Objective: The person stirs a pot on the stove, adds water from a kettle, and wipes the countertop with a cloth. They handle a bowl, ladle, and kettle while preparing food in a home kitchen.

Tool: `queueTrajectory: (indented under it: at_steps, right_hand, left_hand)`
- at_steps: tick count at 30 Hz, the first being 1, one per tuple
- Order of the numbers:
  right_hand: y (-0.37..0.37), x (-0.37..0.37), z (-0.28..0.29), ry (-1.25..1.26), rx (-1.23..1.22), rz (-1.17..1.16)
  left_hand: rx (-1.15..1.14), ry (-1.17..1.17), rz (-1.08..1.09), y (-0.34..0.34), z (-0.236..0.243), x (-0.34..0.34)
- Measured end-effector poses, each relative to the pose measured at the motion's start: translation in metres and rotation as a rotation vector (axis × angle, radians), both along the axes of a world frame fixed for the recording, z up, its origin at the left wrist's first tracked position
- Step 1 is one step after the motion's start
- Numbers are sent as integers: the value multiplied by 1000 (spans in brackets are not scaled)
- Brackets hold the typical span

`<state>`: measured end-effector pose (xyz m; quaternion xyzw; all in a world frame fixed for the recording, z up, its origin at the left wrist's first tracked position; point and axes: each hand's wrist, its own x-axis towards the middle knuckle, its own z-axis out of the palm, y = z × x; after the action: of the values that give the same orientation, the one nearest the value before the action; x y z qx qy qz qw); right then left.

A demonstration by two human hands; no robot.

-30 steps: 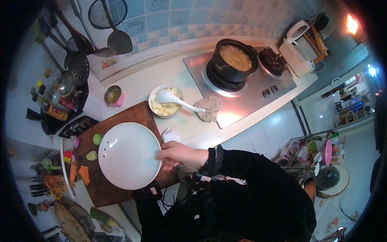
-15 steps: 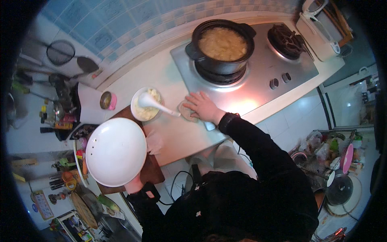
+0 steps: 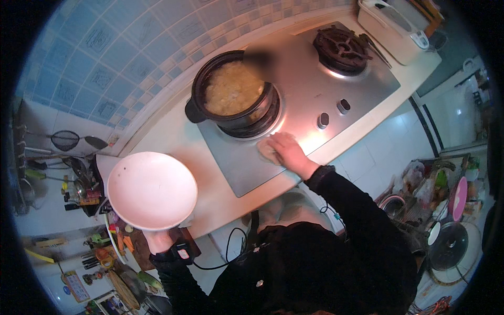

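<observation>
My left hand (image 3: 159,241) grips the near rim of a round white pan (image 3: 152,189) with small dark rivet dots on its inner wall. The pan is held tilted over the left part of the counter, and its inside looks bare. Its underside and some of my fingers are hidden. My right hand (image 3: 291,153) presses a bunched beige cloth (image 3: 268,151) against the front of the steel stove (image 3: 244,170), with its fingers closed over it. Beyond the cloth, a black pot (image 3: 244,122) of pale yellowish food in liquid sits on the left burner.
Two knobs (image 3: 323,121) stand right of my right hand. A bare burner (image 3: 344,50) and a white appliance (image 3: 394,31) lie farther right. Hanging utensils (image 3: 65,140) line the left wall. A brown board (image 3: 144,254) with orange pieces is partly under the pan.
My right hand and the cloth have gone from the counter beside the stove onto the stove's front. The view has shifted, and the pan now hides the small bowl and white spoon.
</observation>
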<state>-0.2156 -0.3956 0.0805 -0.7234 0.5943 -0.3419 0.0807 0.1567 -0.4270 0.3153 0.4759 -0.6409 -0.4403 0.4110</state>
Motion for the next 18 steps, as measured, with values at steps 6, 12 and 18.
queueTrajectory:
  at_steps: [6,12,18]
  right_hand:
    - [6,14,12,1,131,33]
    - [29,-38,50,-14,-47,25]
    - [26,-135,86,385,122,-24]
  left_hand:
    - [433,413,263,-35,-10,-25]
    - [357,-24,280,-26,-11,-3]
    - [47,-705,347,16,-15,85]
